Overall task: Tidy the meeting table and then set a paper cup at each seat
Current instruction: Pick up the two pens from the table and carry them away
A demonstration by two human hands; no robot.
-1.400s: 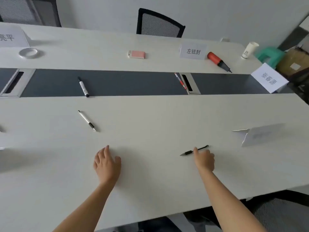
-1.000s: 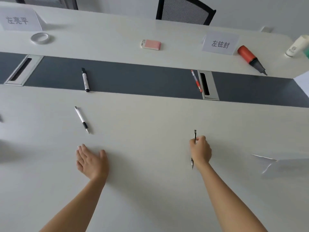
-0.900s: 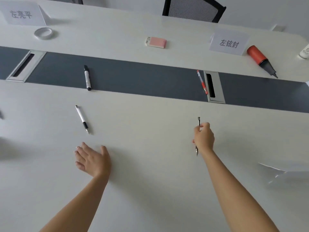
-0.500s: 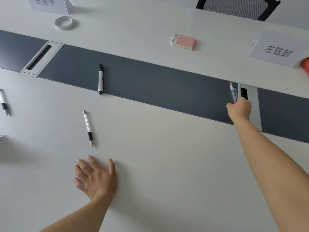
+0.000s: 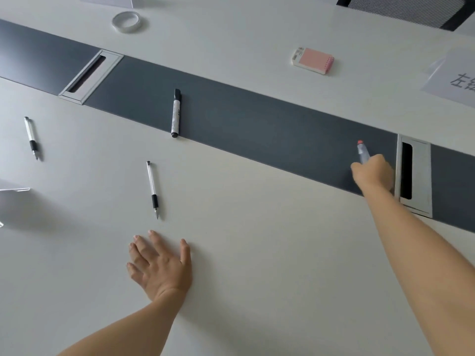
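Right hand grips a red-capped pen over the dark centre strip

The right hand (image 5: pixel 372 173) reaches far across the table (image 5: pixel 257 265), its fingers curled round a red-capped pen (image 5: pixel 362 152) whose clear barrel and cap stick up out of the fist. The hand sits over the dark strip (image 5: pixel 257 119), just beside the metal cable hatch (image 5: pixel 425 176) on that side. Whether it holds anything more cannot be told. The left hand (image 5: pixel 160 265) lies flat on the pale tabletop, fingers spread and straight, holding nothing. Near its fingertips lies a clear pen (image 5: pixel 153 188); a second pen (image 5: pixel 31 137) lies well to the left. A black-capped marker (image 5: pixel 176 113) rests on the dark strip. On the far side are a tape roll (image 5: pixel 126 21), a small pink block (image 5: pixel 313 60) and a name card (image 5: pixel 460 78)
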